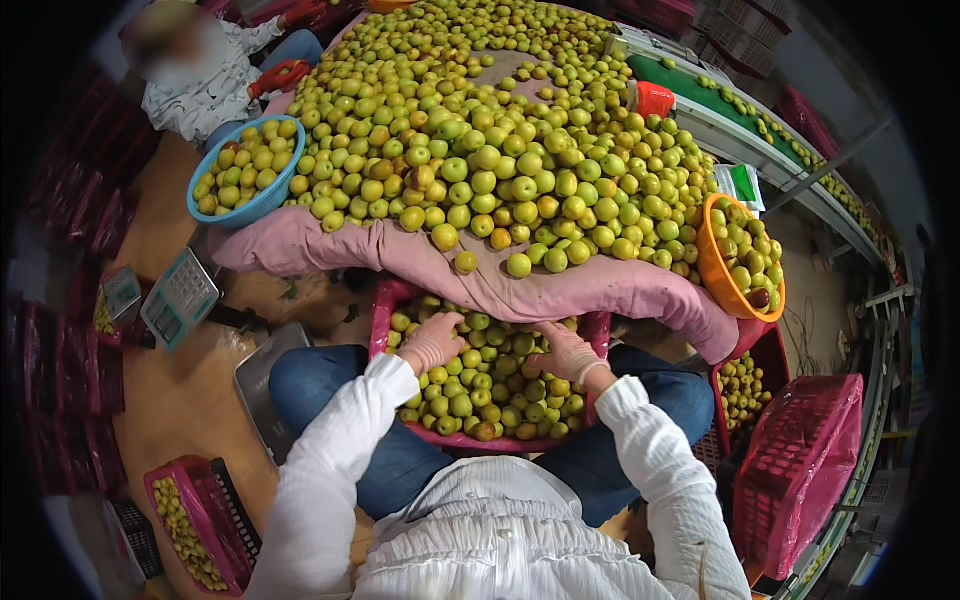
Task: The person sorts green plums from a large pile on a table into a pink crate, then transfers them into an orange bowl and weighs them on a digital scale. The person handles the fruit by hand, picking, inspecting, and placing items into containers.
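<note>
Between my knees stands a pink plastic-lined crate filled with round yellow-green fruits that look like jujubes. My left hand rests over the fruits at its far left, fingers a little bent and apart. Over the far right part is my right hand, its index finger stretched near the cloth edge and its thumb apart. Both hands wear pale, thin coverings, and no fruit shows gripped in either. Just beyond them, a padded pink cloth edge borders a table heaped with the same fruits.
A blue basket and an orange basket of fruit sit at the table's edges. At left are a digital scale and a person in red gloves. Right: green conveyor, stacked pink-lined crates. Another fruit crate stands lower left.
</note>
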